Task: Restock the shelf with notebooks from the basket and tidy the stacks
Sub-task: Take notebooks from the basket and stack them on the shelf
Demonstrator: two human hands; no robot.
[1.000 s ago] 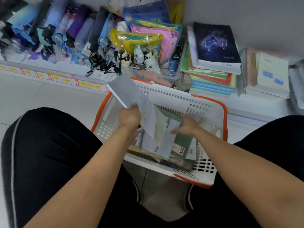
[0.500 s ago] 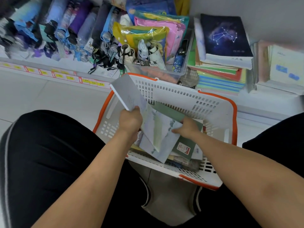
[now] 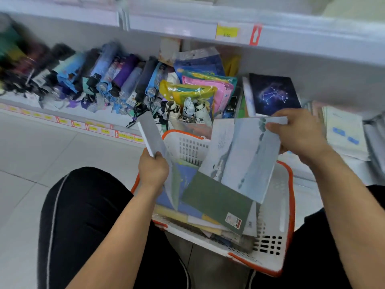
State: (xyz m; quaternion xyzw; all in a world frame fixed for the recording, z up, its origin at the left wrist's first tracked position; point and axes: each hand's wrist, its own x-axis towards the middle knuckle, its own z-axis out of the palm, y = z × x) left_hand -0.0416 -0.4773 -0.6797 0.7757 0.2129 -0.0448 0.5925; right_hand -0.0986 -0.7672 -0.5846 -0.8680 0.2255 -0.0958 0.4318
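Below, a white basket (image 3: 277,207) with an orange rim is being kept between the knees, and notebooks are lying piled in it, a green notebook (image 3: 216,202) uppermost. A grey notebook (image 3: 151,135) is being gripped at its lower corner by the left hand (image 3: 153,170), fingers curled round it. A pale blue notebook (image 3: 248,157) is being pinched at its top edge by the right hand (image 3: 300,134), above the basket and near the shelf's starry notebook (image 3: 273,93).

A shop: yellow price tags (image 3: 226,32) are lining shelf edges (image 3: 187,28) above folded umbrellas (image 3: 108,76) and notebook stacks (image 3: 273,94).
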